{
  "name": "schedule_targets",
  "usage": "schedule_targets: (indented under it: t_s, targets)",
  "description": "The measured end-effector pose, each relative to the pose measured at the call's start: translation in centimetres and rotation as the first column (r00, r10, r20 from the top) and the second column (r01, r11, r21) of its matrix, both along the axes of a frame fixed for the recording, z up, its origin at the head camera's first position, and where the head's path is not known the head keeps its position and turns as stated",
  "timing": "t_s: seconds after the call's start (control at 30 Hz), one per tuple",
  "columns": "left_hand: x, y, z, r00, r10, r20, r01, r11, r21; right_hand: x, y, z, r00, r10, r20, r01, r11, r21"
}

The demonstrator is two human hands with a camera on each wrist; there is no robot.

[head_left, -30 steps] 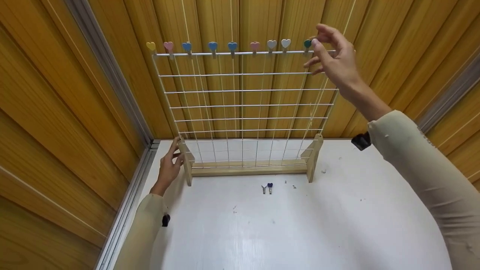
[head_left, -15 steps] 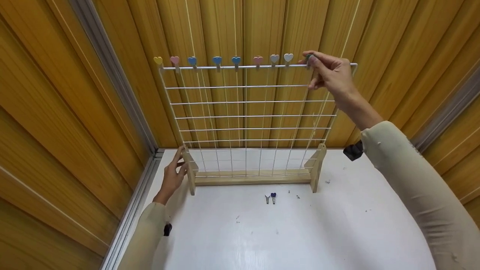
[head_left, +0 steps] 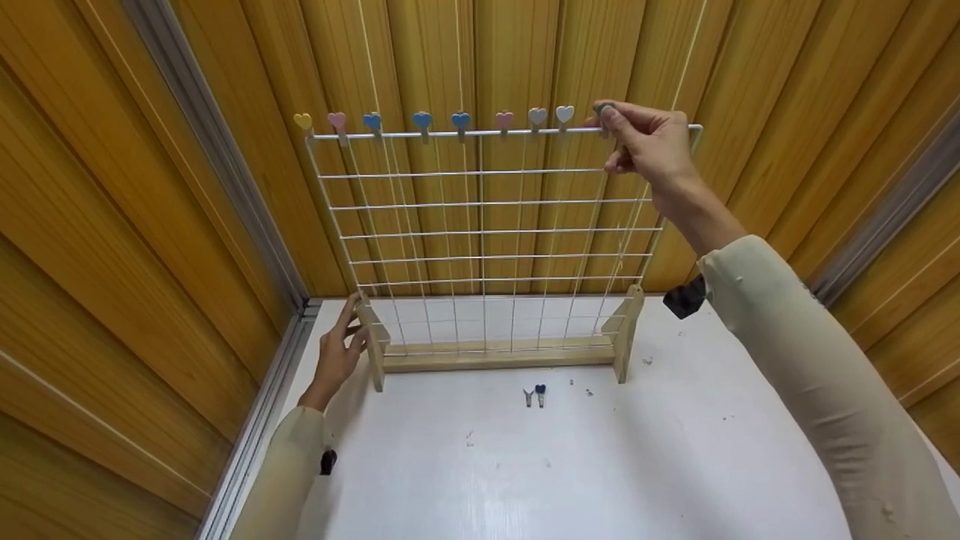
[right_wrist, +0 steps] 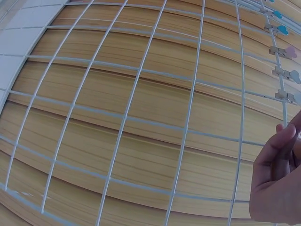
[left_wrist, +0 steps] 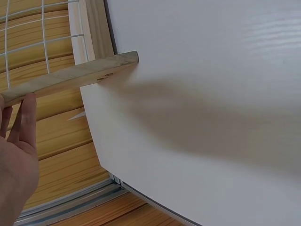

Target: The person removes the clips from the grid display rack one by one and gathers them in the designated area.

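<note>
A white wire grid rack (head_left: 480, 202) stands upright in a wooden base. Along its top rail sit several small heart-topped clips, among them a yellow clip (head_left: 302, 121) at the left end and a white clip (head_left: 565, 115) toward the right. My right hand (head_left: 656, 146) pinches a green heart clip (head_left: 604, 111) at the top rail, right of the white one; fingers partly cover it. Low on the left, my left hand (head_left: 340, 356) touches the wooden side post (head_left: 371, 341), its fingers fairly straight against the outer face, as the left wrist view also shows.
On the white table (head_left: 480, 480), in front of the base, lie a dark blue heart clip (head_left: 541, 395) and a bare metal clip (head_left: 528, 397). Small bits are scattered around. Wood-patterned panels (head_left: 517, 52) rise behind the rack, and a metal rail (head_left: 255, 420) runs along the left edge.
My right hand has come from loosely spread fingers beside the green clip to pinching it at the top rail. The left hand stays at the post; the whole view has shifted slightly.
</note>
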State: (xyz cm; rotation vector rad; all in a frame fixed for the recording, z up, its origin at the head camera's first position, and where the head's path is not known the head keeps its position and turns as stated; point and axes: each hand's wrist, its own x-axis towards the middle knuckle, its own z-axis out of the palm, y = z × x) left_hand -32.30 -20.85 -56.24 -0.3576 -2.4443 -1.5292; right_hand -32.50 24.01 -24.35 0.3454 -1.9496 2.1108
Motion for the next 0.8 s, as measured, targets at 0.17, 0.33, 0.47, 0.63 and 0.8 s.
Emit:
schedule_targets:
  t_s: [0.17, 0.33, 0.47, 0.63, 0.8]
  targets:
    - [0.4, 0.06, -0.37, 1.0, -0.001, 0.02, 0.001, 1.0, 0.003, 0.23, 0.02, -0.08, 0.998, 0.008, 0.057, -0.006, 1.0, -0.02]
    - [0.3, 0.06, -0.05, 1.0, 0.008, 0.02, -0.007, 1.0, -0.005, 0.24, -0.18, -0.08, 0.997, -0.014, 0.081, 0.02, 0.997, -0.073]
    - [0.22, 0.07, 0.0, 1.0, -0.005, 0.016, 0.006, 1.0, -0.012, 0.17, -0.39, -0.26, 0.996, -0.034, 0.082, 0.043, 0.993, -0.107]
    - [0.24, -0.12, 0.15, 1.0, 0.023, -0.006, -0.023, 0.999, -0.034, 0.1, -0.81, -0.14, 0.997, -0.035, 0.075, 0.044, 0.991, -0.129]
    - [0.15, 0.17, -0.05, 0.999, 0.037, 0.016, -0.036, 0.998, -0.046, 0.21, -0.97, -0.3, 0.997, -0.054, 0.053, 0.061, 0.989, -0.138]
